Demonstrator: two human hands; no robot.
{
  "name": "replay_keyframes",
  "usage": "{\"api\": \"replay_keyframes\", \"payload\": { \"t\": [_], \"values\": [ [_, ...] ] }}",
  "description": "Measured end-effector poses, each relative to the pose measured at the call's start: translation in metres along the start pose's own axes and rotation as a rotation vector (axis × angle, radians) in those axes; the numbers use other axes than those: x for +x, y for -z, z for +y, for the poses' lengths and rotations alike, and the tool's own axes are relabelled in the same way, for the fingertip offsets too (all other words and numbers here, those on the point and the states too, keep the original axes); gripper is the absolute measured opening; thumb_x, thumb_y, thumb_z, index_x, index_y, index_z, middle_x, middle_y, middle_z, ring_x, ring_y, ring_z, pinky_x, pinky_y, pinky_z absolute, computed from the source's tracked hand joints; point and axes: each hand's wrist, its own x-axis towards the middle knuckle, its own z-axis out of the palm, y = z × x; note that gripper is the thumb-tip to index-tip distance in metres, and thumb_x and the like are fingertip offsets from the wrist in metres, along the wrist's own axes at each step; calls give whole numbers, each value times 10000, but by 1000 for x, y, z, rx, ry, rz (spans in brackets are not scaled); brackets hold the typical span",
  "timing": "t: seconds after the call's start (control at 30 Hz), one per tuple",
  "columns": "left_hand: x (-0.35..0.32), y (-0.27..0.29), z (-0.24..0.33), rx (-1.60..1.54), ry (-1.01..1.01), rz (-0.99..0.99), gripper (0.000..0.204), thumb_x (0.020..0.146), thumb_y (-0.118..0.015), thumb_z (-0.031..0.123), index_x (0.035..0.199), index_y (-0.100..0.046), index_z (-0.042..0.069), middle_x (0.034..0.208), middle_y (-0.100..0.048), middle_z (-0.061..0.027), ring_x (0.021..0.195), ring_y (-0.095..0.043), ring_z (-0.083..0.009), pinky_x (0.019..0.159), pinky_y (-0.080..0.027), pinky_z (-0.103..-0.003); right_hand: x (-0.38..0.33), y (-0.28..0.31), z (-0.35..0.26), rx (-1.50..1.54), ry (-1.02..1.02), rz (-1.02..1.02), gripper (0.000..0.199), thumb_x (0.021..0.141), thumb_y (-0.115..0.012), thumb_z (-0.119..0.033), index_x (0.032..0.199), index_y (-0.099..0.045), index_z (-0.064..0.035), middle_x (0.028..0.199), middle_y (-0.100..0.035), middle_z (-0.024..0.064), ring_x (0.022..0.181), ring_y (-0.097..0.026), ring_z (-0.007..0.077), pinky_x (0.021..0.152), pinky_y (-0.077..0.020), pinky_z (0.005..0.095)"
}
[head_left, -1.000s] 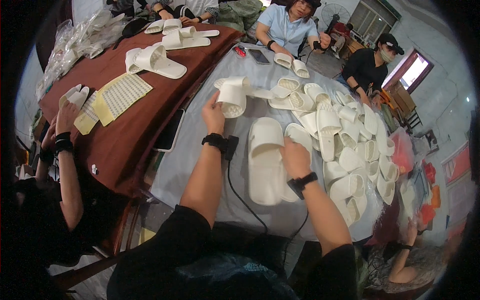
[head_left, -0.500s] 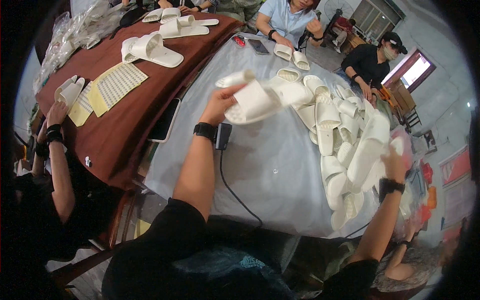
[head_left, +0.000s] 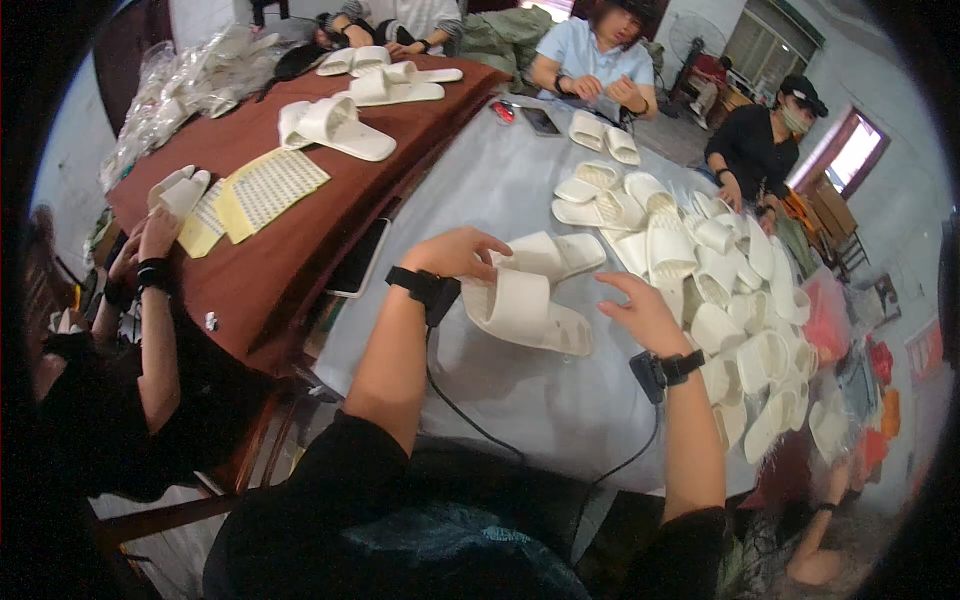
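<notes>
Your left grip point(head_left: 452, 252) pinches white slippers point(head_left: 522, 290), your right grip point(head_left: 645, 316) spread beside them. A slipper pile point(head_left: 716, 330) crowds your right; worktop point(head_left: 560, 420) shows toward the near edge.

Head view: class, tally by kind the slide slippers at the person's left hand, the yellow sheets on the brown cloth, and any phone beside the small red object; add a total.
White slide slippers at the left hand: 2
Yellow sheets visible: 2
Dark phone: 1
Total: 5
</notes>
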Motion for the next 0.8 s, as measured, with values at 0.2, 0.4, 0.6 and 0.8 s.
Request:
{"api": "replay_keyframes", "payload": {
  "t": [0.2,0.4,0.6,0.8],
  "values": [
    [-27,-2,-20,177,-98,246,491,770,-781,204,1235,-660,105,1106,-682,-133,985,-646,-297,822,-513,-398,50,-56,19,202,167,-78,716,833,-704,-130,1471,-380,-96,1348,-550,166,1196,-551,321,1007,-433,393],
    [-77,-29,-25,402,-251,444,545,800,-769,253,1280,-600,57,1046,-637,-201,973,-605,-353,874,-472,-422,20,-70,-27,-53,61,-238,624,838,-669,-107,1416,-435,-94,1275,-580,211,1171,-520,356,1020,-413,404],
    [-116,-89,21,243,-139,382,752,773,-783,353,1413,-476,106,1131,-569,-228,1084,-543,-398,952,-441,-436,-21,-71,-54,29,142,-341,642,853,-676,-153,1441,-420,-111,1279,-562,235,1185,-511,393,1019,-407,433],
    [-90,-97,19,368,-206,361,696,734,-806,298,1350,-534,124,1121,-568,-220,1060,-543,-416,912,-466,-461,-52,-58,-64,126,237,-306,603,863,-677,-117,1426,-462,-123,1233,-597,174,996,-626,293,881,-501,371]
  ]
}}
